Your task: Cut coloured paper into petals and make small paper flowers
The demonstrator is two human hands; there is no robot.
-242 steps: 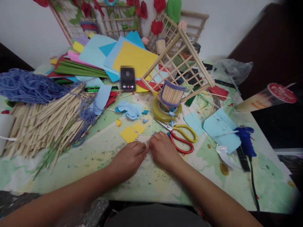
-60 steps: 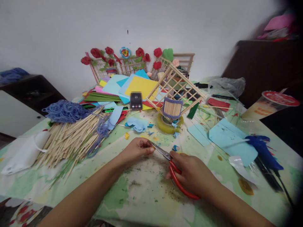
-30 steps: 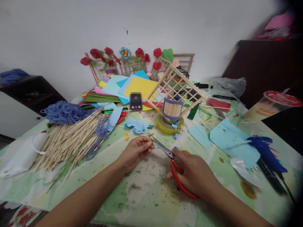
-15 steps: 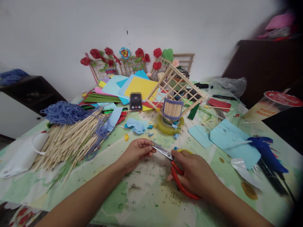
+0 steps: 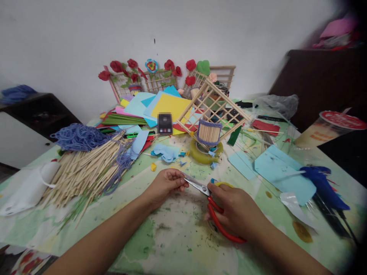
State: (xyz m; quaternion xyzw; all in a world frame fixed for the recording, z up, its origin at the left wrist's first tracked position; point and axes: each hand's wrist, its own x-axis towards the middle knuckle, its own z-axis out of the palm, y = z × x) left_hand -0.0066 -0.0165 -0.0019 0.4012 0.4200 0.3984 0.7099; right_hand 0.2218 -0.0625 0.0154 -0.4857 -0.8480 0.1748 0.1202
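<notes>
My right hand is closed round the red handles of a pair of scissors. Their metal blades point left and reach the fingertips of my left hand. The left fingers are pinched together at the blade tips; whatever they hold is too small or hidden to name. Past my hands, a yellow tape roll lies under a tilted stick lattice with a small stick pot edged in purple yarn. Light blue paper pieces and a yellow scrap lie just beyond my left hand.
On the left are a pile of wooden sticks, purple yarn and a white object. To the right are blue paper, a blue glue gun and a lidded cup. Coloured paper and a phone lie farther back.
The scissors' lower red handle has swung slightly outward to the right. Both hands stay in nearly the same place.
</notes>
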